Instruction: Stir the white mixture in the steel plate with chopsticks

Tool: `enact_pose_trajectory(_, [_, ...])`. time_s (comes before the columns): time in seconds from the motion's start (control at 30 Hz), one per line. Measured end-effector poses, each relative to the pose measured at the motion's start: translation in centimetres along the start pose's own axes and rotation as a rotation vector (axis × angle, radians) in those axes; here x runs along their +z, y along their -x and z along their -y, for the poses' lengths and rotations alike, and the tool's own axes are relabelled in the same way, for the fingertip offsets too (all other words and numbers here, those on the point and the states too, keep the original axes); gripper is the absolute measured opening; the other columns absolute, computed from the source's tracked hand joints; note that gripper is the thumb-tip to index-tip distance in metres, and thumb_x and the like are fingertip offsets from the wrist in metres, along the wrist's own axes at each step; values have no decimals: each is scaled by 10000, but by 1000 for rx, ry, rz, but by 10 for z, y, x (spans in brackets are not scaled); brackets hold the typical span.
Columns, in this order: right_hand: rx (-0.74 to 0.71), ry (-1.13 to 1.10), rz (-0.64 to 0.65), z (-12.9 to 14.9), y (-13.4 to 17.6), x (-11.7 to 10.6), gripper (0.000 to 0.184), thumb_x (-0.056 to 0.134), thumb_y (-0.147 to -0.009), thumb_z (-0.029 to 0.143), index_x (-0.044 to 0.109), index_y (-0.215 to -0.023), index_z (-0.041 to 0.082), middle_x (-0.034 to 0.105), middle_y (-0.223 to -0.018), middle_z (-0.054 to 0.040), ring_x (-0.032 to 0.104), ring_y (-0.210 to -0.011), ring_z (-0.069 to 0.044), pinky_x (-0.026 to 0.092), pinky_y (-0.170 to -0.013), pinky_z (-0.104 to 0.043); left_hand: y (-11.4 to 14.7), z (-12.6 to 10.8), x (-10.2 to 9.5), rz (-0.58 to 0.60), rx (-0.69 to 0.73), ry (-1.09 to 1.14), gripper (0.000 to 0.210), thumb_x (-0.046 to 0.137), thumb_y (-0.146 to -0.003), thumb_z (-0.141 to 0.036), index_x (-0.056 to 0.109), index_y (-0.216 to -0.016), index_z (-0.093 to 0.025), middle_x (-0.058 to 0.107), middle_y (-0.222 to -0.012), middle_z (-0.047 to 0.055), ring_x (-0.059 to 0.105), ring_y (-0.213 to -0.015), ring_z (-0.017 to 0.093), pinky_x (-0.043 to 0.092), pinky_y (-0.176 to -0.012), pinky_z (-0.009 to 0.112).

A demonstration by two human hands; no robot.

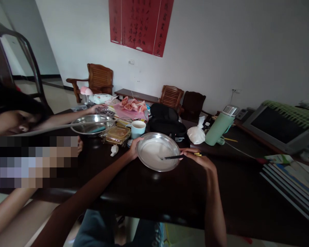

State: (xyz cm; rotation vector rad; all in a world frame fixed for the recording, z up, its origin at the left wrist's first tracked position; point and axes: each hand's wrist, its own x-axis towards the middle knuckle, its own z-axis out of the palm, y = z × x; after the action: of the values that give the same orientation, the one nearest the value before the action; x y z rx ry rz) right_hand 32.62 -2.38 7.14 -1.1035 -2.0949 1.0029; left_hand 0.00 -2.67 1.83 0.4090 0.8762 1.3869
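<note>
Metal bowl sits on counter, pale liquid inside. Left hand grip on its rim; right hand grip closed round dark stick. Bowl likely stiff, light, slick, prone to slosh; best held level by the rim.

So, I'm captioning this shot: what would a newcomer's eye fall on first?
Probably the shiny metal bowl with whitish contents on the dark table, the left hand at its rim and the right hand holding a dark utensil in it. Then the big red poster high on the wall, and the green flask to the bowl's right.
</note>
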Motion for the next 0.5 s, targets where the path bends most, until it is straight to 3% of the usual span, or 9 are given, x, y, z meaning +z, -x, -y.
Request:
enact_pose_trajectory(0.1, [-39,-1,81,6,-5,13,388,664,-910,582,838,-954,238,839,-1194,-119,742,-1218,-361,548,-1146,-539,1,0,0,4,1,-8,150,665,-867,-222,709,-746,-145,686,-602,40,586,-565,176,464,-610,277])
enact_pose_trajectory(0.2, [-49,41,41,5,-12,21,397,630,-927,585,817,-1015,247,848,-1109,-87,743,-1194,-347,553,-1132,-544,0,0,-1,4,7,-8,122,679,-854,-222,719,-773,-141,700,-619,48,609,-595,188,481,-635,283])
enact_pose_trajectory(0.33, [-29,82,-48,-5,-6,2,353,621,-926,569,797,-937,264,841,-1088,-58,742,-1162,-340,557,-1128,-538,-4,2,-4,0,14,-3,104,718,-805,-220,707,-727,-153,674,-586,54,590,-558,189,466,-592,290])
enact_pose_trajectory(0.5, [-21,60,91,0,-3,1,339,623,-942,551,817,-977,276,848,-1109,-49,751,-1124,-327,588,-1087,-493,-11,6,-11,33,13,-12,89,692,-803,-226,738,-773,-156,711,-633,60,624,-597,204,501,-609,304])
